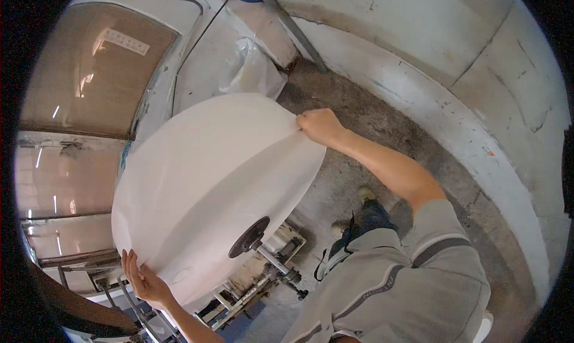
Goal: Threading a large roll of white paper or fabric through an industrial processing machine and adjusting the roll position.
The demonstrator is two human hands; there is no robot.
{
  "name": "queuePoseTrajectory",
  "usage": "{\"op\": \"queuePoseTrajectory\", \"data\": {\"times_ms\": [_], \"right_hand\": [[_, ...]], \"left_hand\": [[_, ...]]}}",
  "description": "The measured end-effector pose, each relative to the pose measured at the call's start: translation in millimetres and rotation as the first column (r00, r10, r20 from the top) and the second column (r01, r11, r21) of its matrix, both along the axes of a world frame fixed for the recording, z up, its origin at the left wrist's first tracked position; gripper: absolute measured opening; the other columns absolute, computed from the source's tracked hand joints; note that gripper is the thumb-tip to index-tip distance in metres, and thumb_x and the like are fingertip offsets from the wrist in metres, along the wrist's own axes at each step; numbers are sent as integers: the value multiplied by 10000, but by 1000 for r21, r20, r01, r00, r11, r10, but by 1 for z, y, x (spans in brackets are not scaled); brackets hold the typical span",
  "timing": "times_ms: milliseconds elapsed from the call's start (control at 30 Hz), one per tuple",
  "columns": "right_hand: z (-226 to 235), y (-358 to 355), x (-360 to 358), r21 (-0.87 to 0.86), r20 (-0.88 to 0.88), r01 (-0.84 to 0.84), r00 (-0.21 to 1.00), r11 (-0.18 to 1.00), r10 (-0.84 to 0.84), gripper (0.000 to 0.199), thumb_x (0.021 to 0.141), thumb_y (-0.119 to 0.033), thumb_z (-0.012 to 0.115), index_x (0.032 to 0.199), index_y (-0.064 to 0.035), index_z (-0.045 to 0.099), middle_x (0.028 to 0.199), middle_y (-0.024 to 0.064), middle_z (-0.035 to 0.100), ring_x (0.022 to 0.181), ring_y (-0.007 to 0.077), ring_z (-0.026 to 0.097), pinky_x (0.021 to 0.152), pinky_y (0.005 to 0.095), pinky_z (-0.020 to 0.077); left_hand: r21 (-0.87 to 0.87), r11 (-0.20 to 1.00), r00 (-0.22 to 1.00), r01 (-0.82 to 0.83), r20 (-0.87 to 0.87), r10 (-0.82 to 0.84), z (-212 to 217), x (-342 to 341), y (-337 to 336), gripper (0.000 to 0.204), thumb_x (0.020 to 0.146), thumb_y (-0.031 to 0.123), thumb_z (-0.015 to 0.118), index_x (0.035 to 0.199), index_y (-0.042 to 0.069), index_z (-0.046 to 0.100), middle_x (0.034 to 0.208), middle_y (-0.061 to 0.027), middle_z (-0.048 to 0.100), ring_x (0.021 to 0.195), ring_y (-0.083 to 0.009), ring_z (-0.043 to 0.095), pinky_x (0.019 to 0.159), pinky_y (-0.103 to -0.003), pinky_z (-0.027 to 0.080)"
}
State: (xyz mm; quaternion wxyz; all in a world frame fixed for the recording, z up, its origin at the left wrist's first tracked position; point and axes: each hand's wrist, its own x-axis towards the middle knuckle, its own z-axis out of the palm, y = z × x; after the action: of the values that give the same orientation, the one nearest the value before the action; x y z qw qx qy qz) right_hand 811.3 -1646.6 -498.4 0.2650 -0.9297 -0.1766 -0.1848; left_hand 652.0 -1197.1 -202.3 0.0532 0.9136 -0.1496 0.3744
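A wide white sheet [197,145] spreads in front of me, bowed and smooth, with a soft shaded crease running between my hands. At its upper right edge my right hand [323,126] is closed, pinching the rim between thumb and fingers. My left hand [146,283] grips the lower left edge, its fingers partly spread along the border. Below the sheet's near side a dark round disc [242,242] sits on a metal shaft [276,263] that sticks out toward me. Whatever lies behind the sheet is hidden; I cannot tell whether it is part of a roll.
Brownish glossy panels [89,74] of a machine stand at the left. A metal frame [239,301] lies under the shaft. Clear plastic film [254,71] hangs beyond the sheet. A pale wall [472,133] curves along the right, above a stained concrete floor [376,122].
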Motion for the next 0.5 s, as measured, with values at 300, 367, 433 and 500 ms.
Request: {"op": "queuePoseTrajectory", "data": {"times_ms": [300,367,433,500], "right_hand": [[-5,-3,-5,-84,-20,44,999,996,-46,136,799,-142,564,797,-18,620,769,169,662,744,338,674,631,451,545],[-8,-4,-7,-180,-120,32,991,983,-54,134,799,-135,560,799,-17,625,775,170,666,758,337,675,649,450,545],[7,-1,-11,-147,-112,29,993,989,-46,141,803,-141,561,802,-18,629,776,169,664,763,337,674,658,451,545],[16,1,-11,-114,-106,31,993,993,-43,148,808,-147,561,804,-18,633,777,168,663,768,337,674,666,452,545]], "left_hand": [[217,976,999,-22,30,15,8,-5,1,253,973,126,506,1158,-6,618,1192,-132,626,1201,-359,530,975,-476,454],[252,968,999,3,38,-13,8,-3,3,242,959,88,513,1154,-7,620,1187,-135,628,1190,-364,537,988,-481,443],[271,962,999,-20,52,7,12,-4,4,249,939,45,505,1152,-5,624,1188,-134,630,1188,-360,541,993,-479,438],[289,956,998,-39,63,21,15,-4,6,266,919,1,497,1151,-3,628,1188,-133,631,1186,-356,545,997,-476,434]]}}
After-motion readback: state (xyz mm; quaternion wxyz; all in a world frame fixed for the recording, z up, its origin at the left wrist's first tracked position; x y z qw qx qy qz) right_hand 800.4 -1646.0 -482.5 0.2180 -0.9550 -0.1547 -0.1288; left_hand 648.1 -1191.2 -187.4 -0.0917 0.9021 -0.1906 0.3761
